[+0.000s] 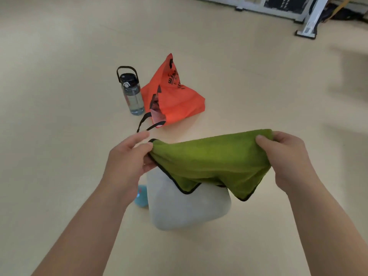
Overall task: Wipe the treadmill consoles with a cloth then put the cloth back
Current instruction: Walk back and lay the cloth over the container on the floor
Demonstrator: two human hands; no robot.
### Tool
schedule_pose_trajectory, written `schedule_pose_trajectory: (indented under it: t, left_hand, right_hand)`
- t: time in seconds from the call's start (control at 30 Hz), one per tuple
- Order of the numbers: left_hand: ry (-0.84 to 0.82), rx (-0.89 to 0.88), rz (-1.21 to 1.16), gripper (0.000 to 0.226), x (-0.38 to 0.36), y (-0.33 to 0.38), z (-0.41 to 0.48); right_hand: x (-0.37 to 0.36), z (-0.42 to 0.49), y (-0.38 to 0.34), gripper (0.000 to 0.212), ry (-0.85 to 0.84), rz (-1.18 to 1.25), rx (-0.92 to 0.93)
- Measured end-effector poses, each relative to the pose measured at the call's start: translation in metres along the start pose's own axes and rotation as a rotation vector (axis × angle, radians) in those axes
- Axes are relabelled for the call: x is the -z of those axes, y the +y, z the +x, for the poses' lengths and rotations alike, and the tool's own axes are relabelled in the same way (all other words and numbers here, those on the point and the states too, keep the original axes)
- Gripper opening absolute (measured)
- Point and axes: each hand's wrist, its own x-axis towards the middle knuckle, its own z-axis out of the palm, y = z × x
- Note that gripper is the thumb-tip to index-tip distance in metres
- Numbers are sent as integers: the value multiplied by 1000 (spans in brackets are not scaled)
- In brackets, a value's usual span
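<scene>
Left hand (129,154) and right hand (286,154) each pinched the green cloth (211,162) mid-frame; keeping its edges matched should fold it neatly.

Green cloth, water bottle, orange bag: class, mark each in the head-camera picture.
green cloth (211,158), head view, middle of the fabric
water bottle (133,98), head view, clear body below the lid
orange bag (175,100), head view, flat side panel

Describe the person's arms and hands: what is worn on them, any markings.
The left hand and right hand are bare: no gloves, rings, watch or bands show. The left forearm and right forearm are uncovered to the picture's lower edge; no sleeve or marking is visible.
</scene>
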Motion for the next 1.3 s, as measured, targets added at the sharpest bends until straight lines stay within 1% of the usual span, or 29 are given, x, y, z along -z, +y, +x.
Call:
schedule_pose_trajectory:
  t: [0.03, 0.07, 0.13, 0.17, 0.2, 0.23, 0.27, 0.3, 0.33, 0.4, 0.43, 0.5, 0.57, 0.6, 0.67, 0.73, 0.77, 0.83, 0.9, 0.97, 1.0, 1.07, 1.13, 1.17, 1.23, 1.3]
  left_hand:
    - [-41, -11, -14, 30, 2, 2, 5]
    - [-75, -59, 26, 31, 2, 5, 7]
    - [-87, -235, 212, 32, 4, 8, 2]
    - [-90, -330, 311, 36, 6, 10, -4]
    - [-109, -406, 403, 43, 9, 12, -9]
    - [-127, -463, 494, 50, 11, 11, -11]
    - [-118, -520, 597, 52, 13, 9, -10]
    - [-66, -581, 708, 51, 15, 8, -8]
    - [16, -634, 800, 47, 18, 8, -3]
    - [182, -754, 875, 31, 20, 15, 6]
    - [232, -808, 872, 24, 20, 19, 9]
    - [291, -882, 824, 21, 21, 28, 13]
    - [315, -893, 726, 22, 20, 34, 15]
    - [315, -887, 691, 23, 21, 34, 16]
    - [275, -843, 634, 24, 21, 31, 15]
    - [160, -733, 536, 22, 23, 29, 12]
    - [94, -673, 509, 21, 24, 28, 12]
    - [-15, -571, 559, 17, 26, 23, 9]
    - [-131, -476, 650, 18, 30, 17, 5]
    - [-284, -354, 761, 19, 37, 10, 3]
    - [-367, -283, 818, 20, 41, 7, 3]
    - [-511, -161, 907, 19, 51, 3, 3]
    - [-620, -58, 935, 13, 58, 1, 2]
    - [-674, -9, 928, 11, 61, 0, 2]
    - [-729, 69, 922, 13, 65, -6, 5]
    - [-695, 103, 965, 16, 65, -17, 10]
  right_hand:
    - [3, 7, 3, 10, 7, -7, -22]
    - [5, 10, 3, 22, 10, -17, -51]
    - [12, 12, -1, 42, 35, -29, -58]
    - [16, 10, -6, 46, 29, -16, -30]
    - [19, 8, -14, 44, -26, 13, 18]
    - [22, 4, -21, 42, -115, 23, 84]
    - [24, -1, -28, 43, -208, -6, 155]
    - [25, -5, -32, 48, -276, -76, 226]
    - [24, -7, -35, 55, -302, -194, 300]
    - [15, -5, -32, 60, -233, -484, 476]
    - [10, -2, -29, 58, -164, -564, 565]
    - [0, 5, -25, 48, -12, -577, 690]
    - [-6, 11, -22, 37, 97, -547, 776]
    - [-7, 14, -19, 33, 128, -524, 816]
    - [-8, 16, -16, 32, 136, -459, 872]
    - [-9, 13, -17, 36, 61, -395, 857]
    - [-8, 12, -18, 37, -28, -347, 793]
    - [-6, 12, -14, 32, -250, -242, 588]
    - [-1, 15, -6, 21, -406, -187, 436]
    - [6, 17, 2, 6, -540, -245, 342]
    - [10, 17, 7, 5, -629, -288, 297]
    - [18, 20, 14, 11, -828, -417, 185]
    - [25, 19, 23, 14, -984, -585, 75]
    - [27, 19, 28, 11, -1031, -626, 22]
    - [27, 19, 41, 1, -1052, -636, -62]
    - [23, 21, 54, 6, -994, -613, -98]
